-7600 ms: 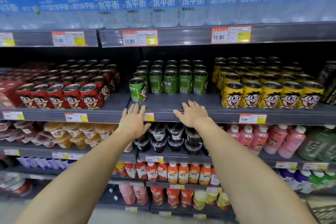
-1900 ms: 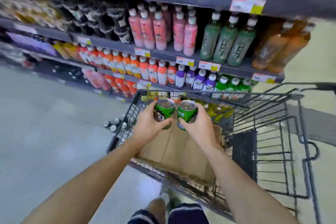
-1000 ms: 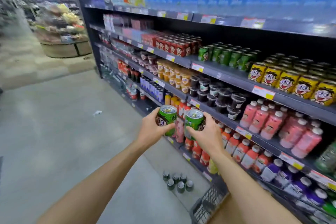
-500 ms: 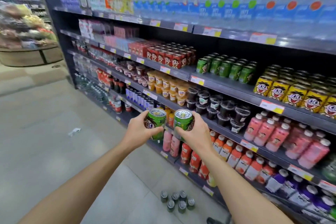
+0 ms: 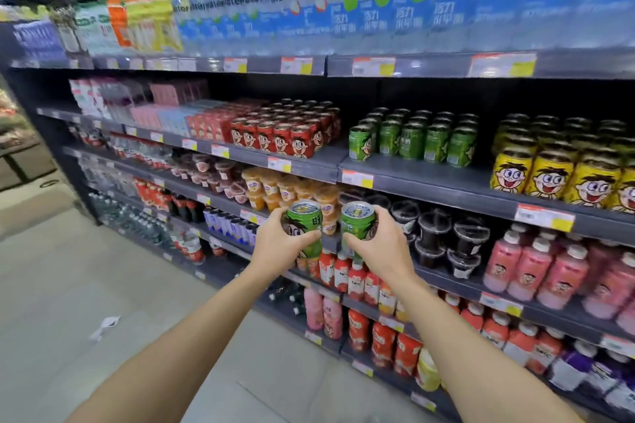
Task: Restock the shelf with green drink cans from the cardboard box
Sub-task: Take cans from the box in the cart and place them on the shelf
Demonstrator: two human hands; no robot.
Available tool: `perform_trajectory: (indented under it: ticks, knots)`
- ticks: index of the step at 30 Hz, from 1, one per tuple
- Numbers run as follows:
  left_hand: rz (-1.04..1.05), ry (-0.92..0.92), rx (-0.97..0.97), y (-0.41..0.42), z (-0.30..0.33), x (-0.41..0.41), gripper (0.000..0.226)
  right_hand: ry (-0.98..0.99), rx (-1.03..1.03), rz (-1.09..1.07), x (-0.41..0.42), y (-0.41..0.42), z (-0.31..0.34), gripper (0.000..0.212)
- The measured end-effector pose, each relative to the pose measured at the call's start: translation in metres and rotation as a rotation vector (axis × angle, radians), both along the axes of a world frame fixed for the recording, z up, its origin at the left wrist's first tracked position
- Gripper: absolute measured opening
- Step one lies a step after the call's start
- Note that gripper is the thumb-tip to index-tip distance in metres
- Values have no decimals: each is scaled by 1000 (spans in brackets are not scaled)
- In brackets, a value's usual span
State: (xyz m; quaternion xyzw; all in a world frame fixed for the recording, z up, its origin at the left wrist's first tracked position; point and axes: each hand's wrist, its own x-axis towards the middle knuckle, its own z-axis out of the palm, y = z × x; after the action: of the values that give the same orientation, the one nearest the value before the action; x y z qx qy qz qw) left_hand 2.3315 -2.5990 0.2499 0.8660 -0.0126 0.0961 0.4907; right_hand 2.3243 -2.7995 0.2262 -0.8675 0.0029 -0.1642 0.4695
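Left hand [image 5: 278,244]: wrapped round a small round green metal can with a cartoon face [image 5: 303,227].
Right hand [image 5: 381,244]: wrapped round a second green metal can [image 5: 357,225], just beside the first.
Green can row on the grey metal shelf [image 5: 412,142]: up at 1 o'clock.
Risk: the cans could bump, slip and fall.
Risk: pushing in could knock over the front can.

Two cans held upright side by side before the shelving: left hand [image 5: 275,245] on left can [image 5: 302,228], right hand [image 5: 381,245] on right can [image 5: 357,225]. Above and right, shelf [image 5: 429,178] carries the can block [image 5: 415,139], between two other can blocks. Bottles on top tier.
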Motion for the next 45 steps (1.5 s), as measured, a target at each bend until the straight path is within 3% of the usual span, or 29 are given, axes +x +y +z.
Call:
perform_trajectory:
  ticks: [5, 10, 19, 28, 38, 45]
  knots:
    - [-57, -41, 47, -21, 14, 79, 84, -9, -56, -80, 67, -18, 11, 64]
    - [-105, -73, 47, -39, 21, 136, 84, -2, -84, -130, 112, -27, 17, 59]
    - [-248, -231, 25, -71, 25, 215, 73, 30, -128, -338, 168, -52, 29, 87]
    - [-468, -162, 25, -98, 19, 289, 86, 62, -137, -569, 204, -59, 43, 86]
    - [-584, -137, -72, -116, 10, 324, 74, 88, 36, -727, 234, -55, 50, 76]
    - [-583, -87, -166, -129, 6, 329, 64, 94, 65, -719, 244, -59, 44, 75]
